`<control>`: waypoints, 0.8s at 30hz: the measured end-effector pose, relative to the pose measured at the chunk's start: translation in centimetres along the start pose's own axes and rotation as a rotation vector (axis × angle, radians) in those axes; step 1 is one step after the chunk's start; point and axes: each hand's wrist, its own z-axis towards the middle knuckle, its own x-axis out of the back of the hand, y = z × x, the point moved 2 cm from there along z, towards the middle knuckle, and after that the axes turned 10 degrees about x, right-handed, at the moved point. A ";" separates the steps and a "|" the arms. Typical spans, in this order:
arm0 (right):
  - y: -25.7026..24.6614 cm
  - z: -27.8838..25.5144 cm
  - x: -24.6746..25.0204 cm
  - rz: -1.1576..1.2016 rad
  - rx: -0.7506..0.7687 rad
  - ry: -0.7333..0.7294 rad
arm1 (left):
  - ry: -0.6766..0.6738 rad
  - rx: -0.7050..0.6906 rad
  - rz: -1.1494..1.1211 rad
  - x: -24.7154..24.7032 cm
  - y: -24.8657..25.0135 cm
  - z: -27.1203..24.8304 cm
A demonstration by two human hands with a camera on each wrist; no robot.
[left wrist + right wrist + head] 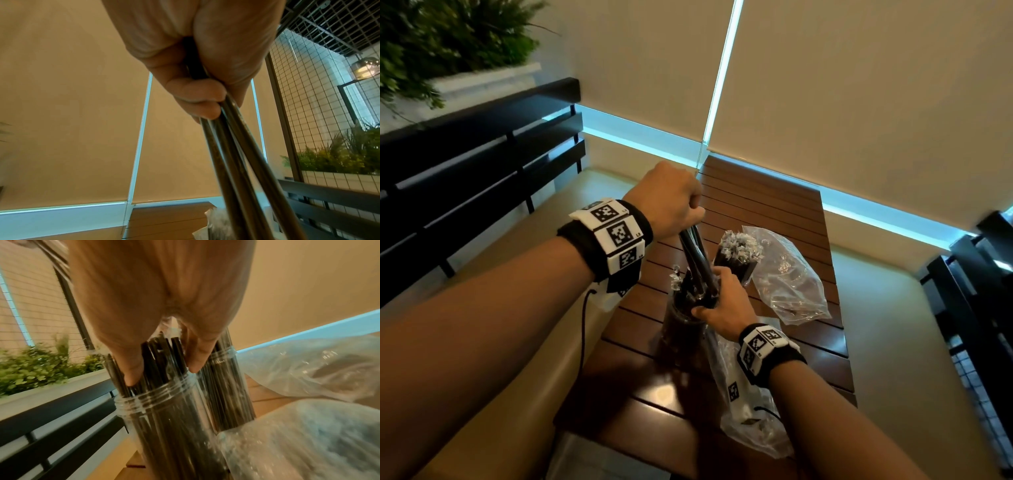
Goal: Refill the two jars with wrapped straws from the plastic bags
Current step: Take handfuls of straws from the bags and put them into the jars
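My left hand [681,209] grips a small bunch of black wrapped straws [693,255] by their upper ends; the lower ends reach into the mouth of the near clear jar [681,329]. In the left wrist view the fingers [197,104] are curled tight round that bunch [236,154]. My right hand [710,301] holds the straws that stick out of the near jar [164,415], thumb [133,369] on one side and a finger [197,360] on the other, just above the rim. The far jar [738,263] stands packed with straws.
A crumpled clear plastic bag [789,277] lies right of the far jar, and another bag [751,414] lies under my right wrist. Both jars stand on a narrow slatted wooden table [774,205]. Dark slatted benches [465,164] flank it, and a wall with blinds stands behind.
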 end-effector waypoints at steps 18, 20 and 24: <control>1.0 0.7 -3.4 0.188 -0.075 0.161 | -0.051 0.266 -0.331 2.5 -4.2 1.0; 1.3 1.1 -3.4 0.237 -0.148 0.215 | -0.079 0.267 -0.342 2.4 -4.7 0.9; 1.6 1.2 -2.5 0.200 -0.118 0.198 | -0.139 0.257 -0.291 1.2 -5.3 0.5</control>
